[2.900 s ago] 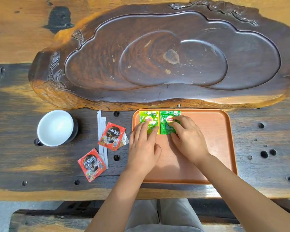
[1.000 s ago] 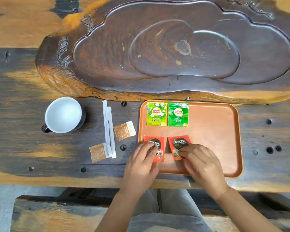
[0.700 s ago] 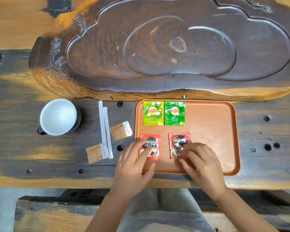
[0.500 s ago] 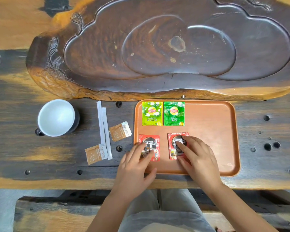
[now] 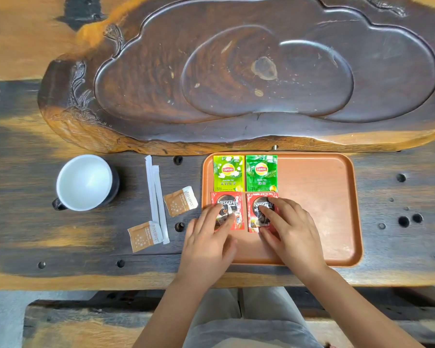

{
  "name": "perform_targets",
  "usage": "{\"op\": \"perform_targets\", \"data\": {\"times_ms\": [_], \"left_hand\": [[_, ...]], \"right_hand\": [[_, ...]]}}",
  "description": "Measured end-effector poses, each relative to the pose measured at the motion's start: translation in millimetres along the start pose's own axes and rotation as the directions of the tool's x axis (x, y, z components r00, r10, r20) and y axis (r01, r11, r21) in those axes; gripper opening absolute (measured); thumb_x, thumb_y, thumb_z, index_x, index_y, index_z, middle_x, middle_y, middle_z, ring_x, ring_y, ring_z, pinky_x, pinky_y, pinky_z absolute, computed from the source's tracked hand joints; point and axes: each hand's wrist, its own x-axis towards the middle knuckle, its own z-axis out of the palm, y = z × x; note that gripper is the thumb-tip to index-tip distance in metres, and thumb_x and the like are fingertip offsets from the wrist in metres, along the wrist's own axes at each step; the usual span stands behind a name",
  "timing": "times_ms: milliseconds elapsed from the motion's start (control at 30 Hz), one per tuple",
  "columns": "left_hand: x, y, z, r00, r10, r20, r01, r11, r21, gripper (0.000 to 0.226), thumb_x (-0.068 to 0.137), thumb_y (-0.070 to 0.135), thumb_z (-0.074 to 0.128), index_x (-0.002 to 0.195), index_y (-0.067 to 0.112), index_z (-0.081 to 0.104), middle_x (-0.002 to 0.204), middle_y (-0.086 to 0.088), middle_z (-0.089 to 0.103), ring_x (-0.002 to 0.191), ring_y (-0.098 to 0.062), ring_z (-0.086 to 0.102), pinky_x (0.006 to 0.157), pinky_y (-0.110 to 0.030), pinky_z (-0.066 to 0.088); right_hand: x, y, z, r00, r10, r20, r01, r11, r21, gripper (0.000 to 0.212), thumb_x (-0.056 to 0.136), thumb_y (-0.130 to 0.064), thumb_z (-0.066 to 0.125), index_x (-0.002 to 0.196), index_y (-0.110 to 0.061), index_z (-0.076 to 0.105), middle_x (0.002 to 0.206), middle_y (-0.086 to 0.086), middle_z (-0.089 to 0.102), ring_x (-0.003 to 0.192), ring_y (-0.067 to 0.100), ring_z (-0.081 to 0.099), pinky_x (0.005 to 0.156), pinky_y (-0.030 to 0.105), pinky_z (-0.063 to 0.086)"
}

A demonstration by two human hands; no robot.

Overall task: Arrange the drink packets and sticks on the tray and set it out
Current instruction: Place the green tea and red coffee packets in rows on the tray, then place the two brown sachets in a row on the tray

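Wooden table (image 5: 23,237) bears tray (image 5: 324,209); flat left hand (image 5: 209,244) and right hand (image 5: 290,234) press Nescafe packets (image 5: 239,212).

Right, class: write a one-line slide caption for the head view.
Both hands, left hand and right hand, press two red coffee packets below two green tea packets on an orange tray.

carved slab (image 5: 261,71): cut off top, right | red packets (image 5: 236,217): part-hidden by hands

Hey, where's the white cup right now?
The white cup sits on the dark wooden table, left of the two paper sticks and well left of the orange tray.
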Motion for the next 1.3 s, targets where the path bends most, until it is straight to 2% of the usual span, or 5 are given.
{"op": "perform_targets", "data": {"times_ms": [600, 833, 967, 1133, 1300], "left_hand": [[-2.1, 0.7, 0.3, 0.999, 0.031, -0.016, -0.031, 0.999, -0.040, 0.039, 0.082, 0.029, 0.054, 0.121, 0.025, 0.055, 0.135, -0.005, 0.049, 0.129, -0.017, 0.029, 0.101, -0.033, 0.017], [-16.0, -20.9, -20.5, 0.960, -0.100, -0.260, 0.039, 0.973, -0.227, 0.036, 0.082, 0.023, 0.052, 0.116, 0.013, 0.059, 0.128, -0.009, 0.054, 0.120, -0.018, 0.043, 0.101, -0.029, 0.029], [-44.2, -72.0, -37.4, 0.873, -0.346, -0.343, 0.284, 0.933, -0.220, 0.037, 0.079, 0.017, 0.057, 0.116, 0.011, 0.058, 0.127, -0.012, 0.054, 0.116, -0.021, 0.043, 0.097, -0.041, 0.034], [-70.0, -120.8, -36.2, 0.920, -0.316, -0.231, 0.312, 0.948, -0.056, 0.046, 0.073, 0.004, 0.070, 0.118, 0.009, 0.058, 0.127, -0.013, 0.054, 0.116, -0.030, 0.049, 0.097, -0.049, 0.039], [-69.8, -130.8, -32.2, 0.954, -0.247, -0.170, 0.242, 0.969, -0.048, 0.046, 0.071, 0.005, 0.072, 0.115, 0.008, 0.060, 0.120, -0.012, 0.059, 0.110, -0.028, 0.055, 0.090, -0.048, 0.048]], "right_hand": [[-0.8, 0.8, -1.6, 0.999, 0.023, 0.027, -0.023, 1.000, 0.016, 0.037, 0.078, -0.033, 0.057, 0.110, -0.017, 0.065, 0.121, 0.006, 0.062, 0.111, 0.024, 0.050, 0.084, 0.037, 0.045], [4.8, -10.2, -15.4, 0.999, 0.010, -0.049, -0.007, 0.998, 0.058, 0.035, 0.081, -0.032, 0.057, 0.110, -0.014, 0.066, 0.117, 0.007, 0.063, 0.111, 0.022, 0.049, 0.086, 0.034, 0.040], [24.7, -36.7, -15.6, 0.990, -0.106, -0.087, 0.112, 0.992, 0.063, 0.035, 0.083, -0.030, 0.056, 0.113, -0.015, 0.065, 0.118, 0.007, 0.063, 0.111, 0.022, 0.047, 0.090, 0.035, 0.039], [57.8, -83.3, 9.5, 0.929, -0.369, 0.005, 0.369, 0.929, 0.035, 0.035, 0.080, -0.024, 0.061, 0.113, -0.014, 0.064, 0.123, 0.006, 0.063, 0.115, 0.026, 0.054, 0.092, 0.039, 0.044], [87.3, -109.5, 37.2, 0.870, -0.475, 0.131, 0.482, 0.875, -0.031, 0.035, 0.062, -0.016, 0.078, 0.096, -0.012, 0.071, 0.103, 0.007, 0.071, 0.101, 0.029, 0.064, 0.087, 0.036, 0.050]]}}
